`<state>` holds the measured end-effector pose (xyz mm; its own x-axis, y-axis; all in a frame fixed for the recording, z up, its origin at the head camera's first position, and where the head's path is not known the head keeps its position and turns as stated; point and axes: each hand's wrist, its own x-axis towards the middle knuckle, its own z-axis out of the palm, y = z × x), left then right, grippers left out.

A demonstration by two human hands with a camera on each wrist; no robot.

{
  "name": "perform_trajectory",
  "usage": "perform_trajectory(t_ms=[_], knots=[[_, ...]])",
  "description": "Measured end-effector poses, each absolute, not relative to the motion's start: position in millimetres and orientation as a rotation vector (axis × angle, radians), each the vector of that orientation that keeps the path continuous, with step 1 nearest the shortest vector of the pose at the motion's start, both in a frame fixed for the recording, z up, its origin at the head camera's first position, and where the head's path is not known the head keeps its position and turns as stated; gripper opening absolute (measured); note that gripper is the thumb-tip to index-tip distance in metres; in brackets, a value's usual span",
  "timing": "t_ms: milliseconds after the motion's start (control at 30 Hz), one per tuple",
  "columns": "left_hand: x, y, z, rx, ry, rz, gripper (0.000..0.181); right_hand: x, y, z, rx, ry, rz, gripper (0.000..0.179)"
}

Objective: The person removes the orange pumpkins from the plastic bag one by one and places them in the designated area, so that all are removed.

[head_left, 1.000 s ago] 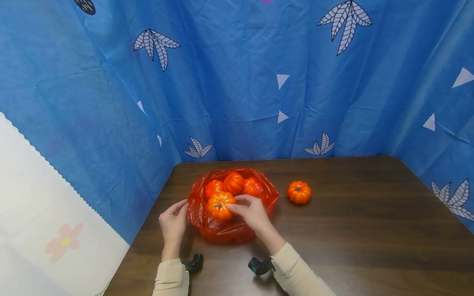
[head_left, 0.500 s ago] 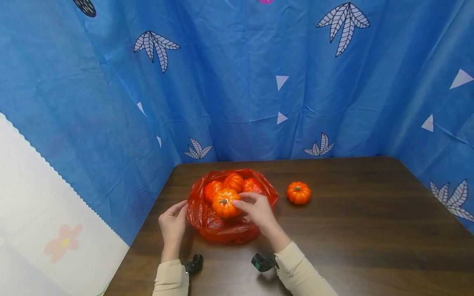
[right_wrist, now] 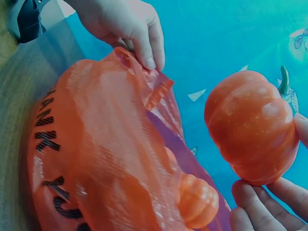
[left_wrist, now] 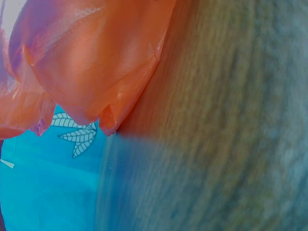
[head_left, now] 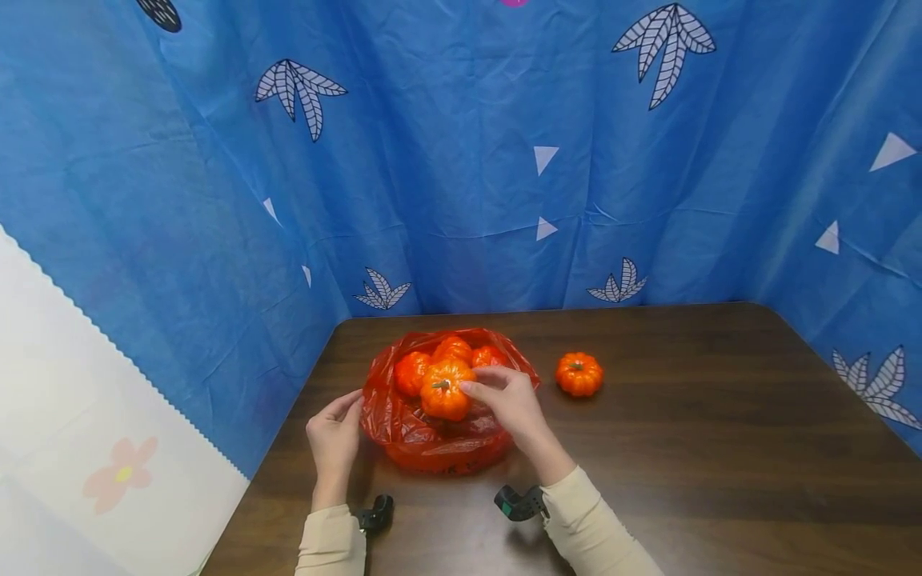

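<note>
A red plastic bag [head_left: 421,458] with black lettering stands open-mouthed on the table, several small orange pumpkins [head_left: 412,373] inside it. My left hand [head_left: 334,440] pinches the left side of the bag's rim between thumb and fingers; the right wrist view shows this left hand [right_wrist: 127,31] gripping the gathered plastic. Above the bag's mouth, my right hand [head_left: 515,404] holds a small pumpkin [head_left: 446,390] with a green stem. In the right wrist view that pumpkin [right_wrist: 252,127] hangs clear of the bag, thumb at one side and fingertips below. The left wrist view shows mostly bag [left_wrist: 91,57].
Another small pumpkin [head_left: 579,374] sits on the dark wooden table [head_left: 691,432], to the right of the bag. Blue curtain [head_left: 475,160] with leaf prints hangs behind the table. Each wrist carries a black strap mount [head_left: 376,513]. A white cloth [head_left: 94,416] hangs at left.
My right hand has moved right and slightly upward with the pumpkin, over the bag's mouth. My left hand keeps its pinch on the rim, and the lone pumpkin stays where it was.
</note>
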<state>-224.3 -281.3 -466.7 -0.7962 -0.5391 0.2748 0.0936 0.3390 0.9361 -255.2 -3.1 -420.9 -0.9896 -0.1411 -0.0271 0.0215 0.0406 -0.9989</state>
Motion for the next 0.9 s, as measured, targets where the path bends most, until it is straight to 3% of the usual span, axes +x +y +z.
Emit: perform_trajectory(t_ms=[900], knots=[[-225, -281, -466, 0.337, -2.005, -1.533, 0.021, -260, 24, -404, -0.010, 2.167, -2.155, 0.042]])
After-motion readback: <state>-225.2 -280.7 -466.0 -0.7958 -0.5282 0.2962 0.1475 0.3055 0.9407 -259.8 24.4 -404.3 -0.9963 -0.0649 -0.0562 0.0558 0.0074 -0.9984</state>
